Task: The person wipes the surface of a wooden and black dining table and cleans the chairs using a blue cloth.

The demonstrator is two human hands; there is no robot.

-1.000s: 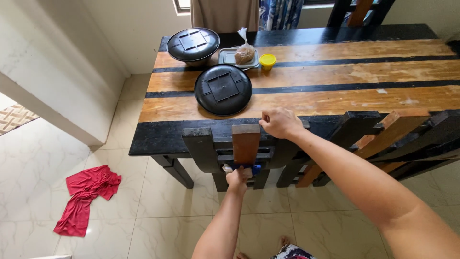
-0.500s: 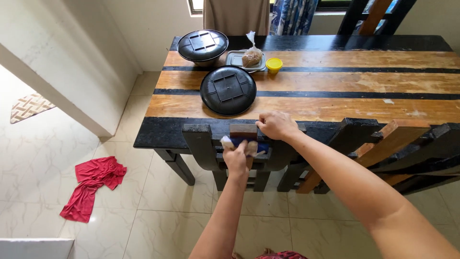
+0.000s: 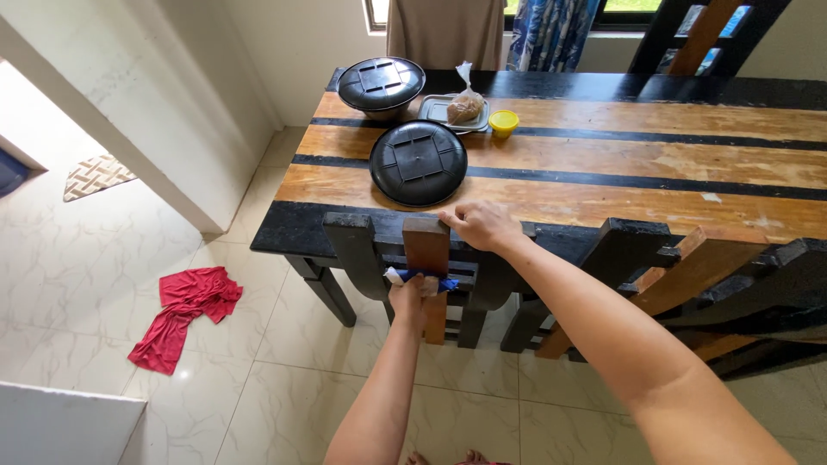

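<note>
Left hand (image 3: 408, 297) pressing blue-white cloth (image 3: 419, 278) on chair slat (image 3: 427, 258), right hand (image 3: 479, 226) gripping chair top

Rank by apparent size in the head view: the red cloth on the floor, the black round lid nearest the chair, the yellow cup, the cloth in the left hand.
1. Red cloth and black round lid: look about alike, and they lie at different distances, so unranked.
2. Blue-and-white cloth, partly hidden by the left hand.
3. Yellow cup, though it is farthest away.

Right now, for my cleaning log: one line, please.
left hand: presses cloth on chair slat | right hand: grips chair top
</note>
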